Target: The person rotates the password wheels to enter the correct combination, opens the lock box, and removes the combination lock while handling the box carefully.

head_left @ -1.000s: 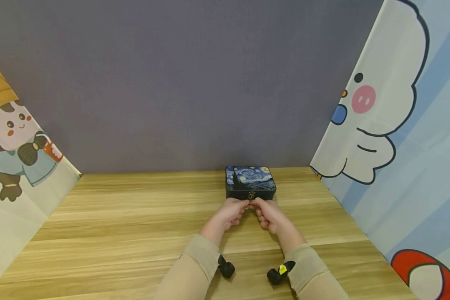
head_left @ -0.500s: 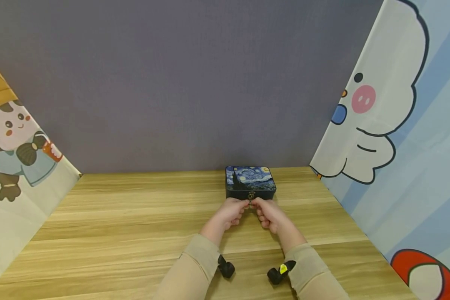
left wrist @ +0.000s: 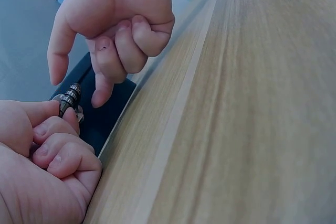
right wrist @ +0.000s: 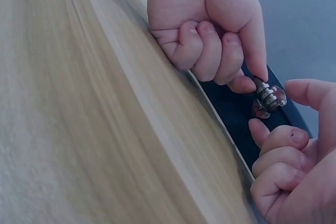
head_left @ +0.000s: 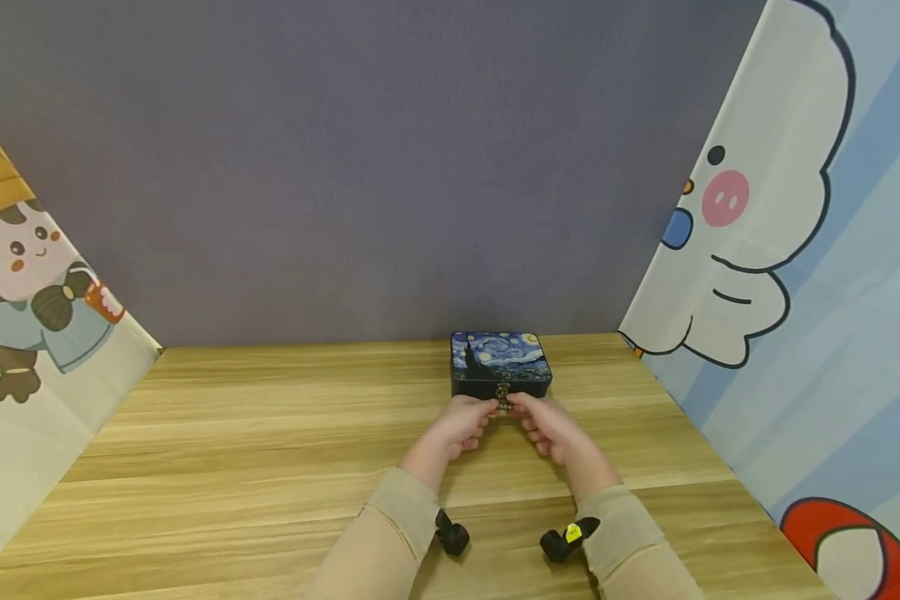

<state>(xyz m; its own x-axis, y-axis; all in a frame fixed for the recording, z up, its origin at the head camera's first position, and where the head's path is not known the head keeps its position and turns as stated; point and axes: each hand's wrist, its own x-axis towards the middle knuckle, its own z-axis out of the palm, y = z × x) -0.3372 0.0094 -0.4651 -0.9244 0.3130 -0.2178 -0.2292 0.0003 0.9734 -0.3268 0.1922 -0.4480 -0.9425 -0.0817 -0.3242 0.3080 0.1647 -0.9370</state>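
While between hands (head_left: pixel 461 423) (head_left: pixel 551 425), lock (right wrist: pixel 268 96) lengthwise along box (head_left: pixel 499 357) front

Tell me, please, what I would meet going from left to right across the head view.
Cartoon figure in an orange hat → left grip → small metal lock → right grip → white cartoon character with a pink snout.

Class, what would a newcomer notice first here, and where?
Probably the dark rectangular box topped with a swirling blue picture, far back on the pale wood-grained table. At its front, the left hand pinches a metal dial lock, while the right hand sits beside it, thumb and forefinger apart. The big white pink-snouted cartoon figure at the right also stands out.
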